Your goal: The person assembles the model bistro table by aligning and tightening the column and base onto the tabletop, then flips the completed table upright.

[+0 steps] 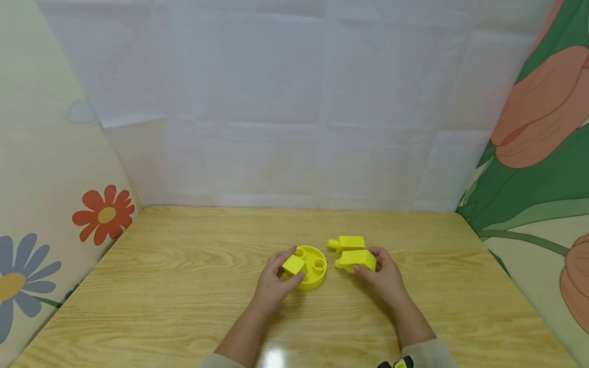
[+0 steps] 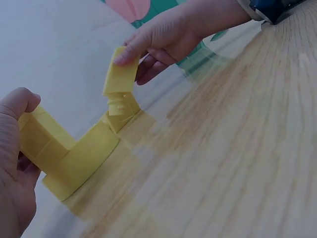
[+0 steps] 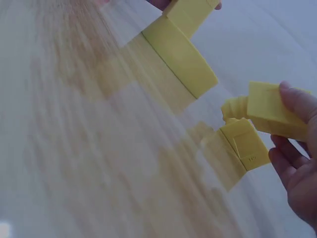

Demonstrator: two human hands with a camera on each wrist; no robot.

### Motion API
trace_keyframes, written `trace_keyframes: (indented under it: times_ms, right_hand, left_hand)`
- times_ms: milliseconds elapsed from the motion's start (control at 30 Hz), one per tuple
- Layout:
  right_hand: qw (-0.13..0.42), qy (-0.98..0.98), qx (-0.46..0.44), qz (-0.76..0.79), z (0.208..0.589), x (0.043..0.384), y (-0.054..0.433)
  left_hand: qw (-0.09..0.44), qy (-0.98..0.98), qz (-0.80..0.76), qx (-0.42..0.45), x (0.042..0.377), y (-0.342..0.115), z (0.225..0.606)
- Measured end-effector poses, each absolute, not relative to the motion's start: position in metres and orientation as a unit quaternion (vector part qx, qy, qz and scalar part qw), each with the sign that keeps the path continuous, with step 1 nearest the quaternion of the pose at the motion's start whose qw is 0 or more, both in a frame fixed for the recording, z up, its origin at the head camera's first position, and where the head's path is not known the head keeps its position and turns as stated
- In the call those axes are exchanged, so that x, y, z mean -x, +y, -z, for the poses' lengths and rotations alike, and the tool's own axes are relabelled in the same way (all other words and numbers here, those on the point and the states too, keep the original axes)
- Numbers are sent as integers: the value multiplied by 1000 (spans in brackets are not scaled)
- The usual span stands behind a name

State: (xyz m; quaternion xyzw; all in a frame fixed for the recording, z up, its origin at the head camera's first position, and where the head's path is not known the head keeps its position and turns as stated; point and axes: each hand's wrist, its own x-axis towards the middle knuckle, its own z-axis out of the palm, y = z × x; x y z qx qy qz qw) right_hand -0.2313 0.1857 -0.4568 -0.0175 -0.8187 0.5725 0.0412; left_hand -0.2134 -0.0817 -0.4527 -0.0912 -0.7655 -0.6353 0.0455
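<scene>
A round yellow base with a raised rim and ring-shaped holes sits on the table. My left hand grips a yellow block standing upright on its left part; how the block's lower end joins the base is hidden. To the right, my right hand holds a similar yellow block with a ridged neck, thumb on one face and fingers behind it. The neck points left toward the base, apart from it. Just behind it another yellow necked block lies on its side on the table.
The wood-grain table has a white cloth hanging behind its far edge. Flower-patterned walls stand on the left and right sides. A dark band shows at the right wrist.
</scene>
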Motion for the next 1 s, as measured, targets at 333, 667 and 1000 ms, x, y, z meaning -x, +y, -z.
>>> trace_keyframes:
  times_ms: [333, 667, 1000]
  right_hand:
    - [30, -762, 18, -646, 440, 225, 170]
    - [33, -719, -10, -694, 433, 221, 157]
    - [25, -684, -35, -728, 428, 223, 139]
  left_hand:
    - [30, -744, 662, 91, 214, -85, 454]
    - [18, -701, 706, 96, 215, -85, 454]
    - [20, -683, 724, 97, 217, -89, 455]
